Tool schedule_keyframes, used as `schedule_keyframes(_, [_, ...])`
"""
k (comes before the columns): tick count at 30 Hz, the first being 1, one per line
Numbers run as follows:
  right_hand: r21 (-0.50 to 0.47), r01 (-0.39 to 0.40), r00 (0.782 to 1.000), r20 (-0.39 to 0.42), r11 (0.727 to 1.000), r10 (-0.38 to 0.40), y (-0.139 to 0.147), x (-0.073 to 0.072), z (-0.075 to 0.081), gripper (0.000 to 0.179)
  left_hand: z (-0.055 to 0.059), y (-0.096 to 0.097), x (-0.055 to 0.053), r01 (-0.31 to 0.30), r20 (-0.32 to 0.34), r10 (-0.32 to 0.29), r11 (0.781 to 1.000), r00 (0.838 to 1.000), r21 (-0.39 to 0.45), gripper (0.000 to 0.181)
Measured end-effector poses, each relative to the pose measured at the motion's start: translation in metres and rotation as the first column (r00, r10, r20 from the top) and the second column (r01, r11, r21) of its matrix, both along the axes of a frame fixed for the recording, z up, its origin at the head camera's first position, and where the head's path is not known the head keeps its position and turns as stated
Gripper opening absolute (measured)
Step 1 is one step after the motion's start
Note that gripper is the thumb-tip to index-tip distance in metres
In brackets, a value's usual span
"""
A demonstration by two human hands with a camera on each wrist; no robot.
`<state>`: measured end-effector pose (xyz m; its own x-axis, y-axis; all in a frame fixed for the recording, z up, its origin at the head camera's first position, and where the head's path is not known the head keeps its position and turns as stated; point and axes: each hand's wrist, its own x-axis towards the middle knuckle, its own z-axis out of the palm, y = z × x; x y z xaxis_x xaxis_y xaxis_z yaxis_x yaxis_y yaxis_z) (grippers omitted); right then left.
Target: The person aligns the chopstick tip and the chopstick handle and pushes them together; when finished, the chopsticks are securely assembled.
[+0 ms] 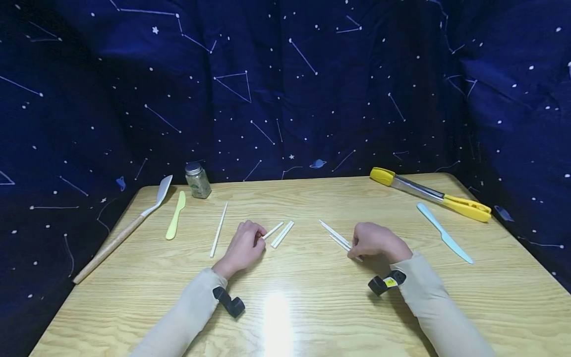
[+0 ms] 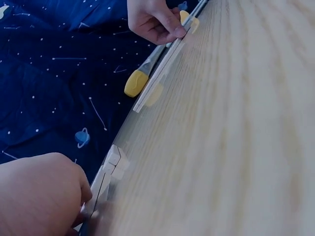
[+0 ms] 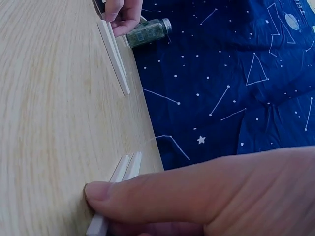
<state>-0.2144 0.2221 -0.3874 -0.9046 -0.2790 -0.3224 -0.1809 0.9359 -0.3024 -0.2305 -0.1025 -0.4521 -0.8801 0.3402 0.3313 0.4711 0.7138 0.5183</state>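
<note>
Near the middle of the table, my left hand pinches a white chopstick that points away to the right. Just right of it lie two more white chopsticks, side by side. My right hand has thumb and fingers on the near end of a white chopstick; another chopstick lies along it, partly covered by the hand. In the right wrist view, the thumb crosses over these two chopsticks, close to the tabletop. A single chopstick lies to the left of my left hand.
On the left are a spatula with a wooden handle, a yellow knife and a spice jar. Yellow-ended tongs and a light blue knife lie on the right. A starry dark curtain hangs behind the table.
</note>
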Motion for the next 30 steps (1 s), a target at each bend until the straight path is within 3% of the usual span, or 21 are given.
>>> schedule_keyframes(3, [-0.001, -0.014, 1.0, 0.02, 1.0, 0.014, 0.0019, 0.0018, 0.0007, 0.021, -0.0022, 0.0019, 0.0018, -0.006, -0.02, 0.006, 1.0, 1.0, -0.01, 0.015])
schedule_keyframes(9, [-0.098, -0.026, 0.997, 0.069, 0.995, 0.033, 0.0058, 0.0031, 0.001, 0.017, -0.0033, 0.0036, 0.004, -0.084, -0.027, 0.085, 0.996, 0.996, 0.025, 0.024])
schedule_keyframes(18, [-0.18, -0.061, 0.988, 0.13, 0.982, 0.085, 0.0079, -0.0014, 0.0041, 0.016, -0.0013, 0.0038, 0.0019, -0.108, -0.072, 0.108, 0.994, 0.991, 0.014, 0.014])
schedule_keyframes(25, [-0.267, -0.16, 0.976, 0.101, 0.95, 0.192, 0.0078, -0.0026, -0.0012, 0.014, -0.0073, 0.005, 0.001, -0.185, -0.123, 0.203, 0.972, 0.971, 0.146, 0.014])
schedule_keyframes(30, [-0.325, -0.179, 0.958, 0.158, 0.929, 0.239, 0.0087, -0.0002, -0.0046, 0.013, -0.007, 0.0052, 0.004, -0.196, -0.13, 0.227, 0.958, 0.965, 0.211, 0.013])
